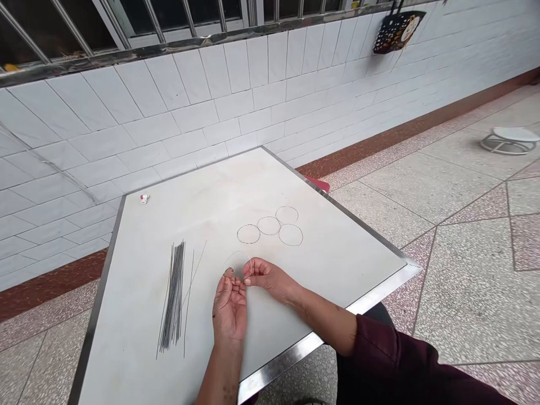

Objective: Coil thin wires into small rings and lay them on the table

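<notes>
My left hand (229, 309) lies palm up above the white table top (295, 225), and my right hand (270, 279) comes in from the right to meet it. Between their fingertips I hold a thin wire bent into an open loop (237, 260). Several finished wire rings (269, 226) lie flat on the table beyond my hands, touching one another in a small cluster. To the left of my left hand lies a bundle of thin, straight dark wires (175, 292), with a few strands apart from it. A small white and red object (145, 198) sits near the table's far left edge.
The table has a metal-trimmed edge (295, 353) close to my right forearm. A white-tiled wall (169, 129) runs behind it, below barred windows. A terrazzo floor (464, 264) spreads to the right, with a low round white stand (509, 140) and a red item (318, 183) behind the table corner.
</notes>
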### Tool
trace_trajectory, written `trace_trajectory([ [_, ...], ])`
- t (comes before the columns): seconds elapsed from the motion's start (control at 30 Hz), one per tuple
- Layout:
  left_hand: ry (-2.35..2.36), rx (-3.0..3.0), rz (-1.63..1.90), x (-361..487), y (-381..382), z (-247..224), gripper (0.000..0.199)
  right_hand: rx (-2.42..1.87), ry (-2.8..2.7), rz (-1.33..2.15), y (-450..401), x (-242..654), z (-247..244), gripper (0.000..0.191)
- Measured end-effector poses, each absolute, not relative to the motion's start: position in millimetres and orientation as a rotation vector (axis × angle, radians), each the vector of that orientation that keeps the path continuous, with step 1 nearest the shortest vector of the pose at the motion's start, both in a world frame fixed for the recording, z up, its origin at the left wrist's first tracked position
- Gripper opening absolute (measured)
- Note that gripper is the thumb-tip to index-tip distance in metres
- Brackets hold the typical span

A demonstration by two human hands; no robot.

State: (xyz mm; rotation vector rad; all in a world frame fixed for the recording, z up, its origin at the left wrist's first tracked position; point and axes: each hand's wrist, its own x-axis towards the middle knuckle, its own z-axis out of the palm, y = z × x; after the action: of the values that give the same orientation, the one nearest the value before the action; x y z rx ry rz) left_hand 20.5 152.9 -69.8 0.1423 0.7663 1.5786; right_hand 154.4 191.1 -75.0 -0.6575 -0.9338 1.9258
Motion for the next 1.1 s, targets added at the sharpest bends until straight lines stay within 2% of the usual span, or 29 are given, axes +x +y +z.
trace_trajectory([
  [0.27,0.760,0.186,1.586,19,153,-67,0.022,-0.658,-0.949,1.934,190,156,-80,0.027],
  [0.67,0.721,0.224,1.613,19,151,-64,0.013,-0.633,-0.928,1.961,188,163,-69,0.033],
  [0.87,0.729,0.234,1.594,19,149,-63,0.016,-0.808,-1.273,1.601,184,159,-69,0.035],
  [1.1,0.781,0.294,1.544,20,149,-64,0.015,-1.055,-1.418,1.324,184,157,-76,0.025],
])
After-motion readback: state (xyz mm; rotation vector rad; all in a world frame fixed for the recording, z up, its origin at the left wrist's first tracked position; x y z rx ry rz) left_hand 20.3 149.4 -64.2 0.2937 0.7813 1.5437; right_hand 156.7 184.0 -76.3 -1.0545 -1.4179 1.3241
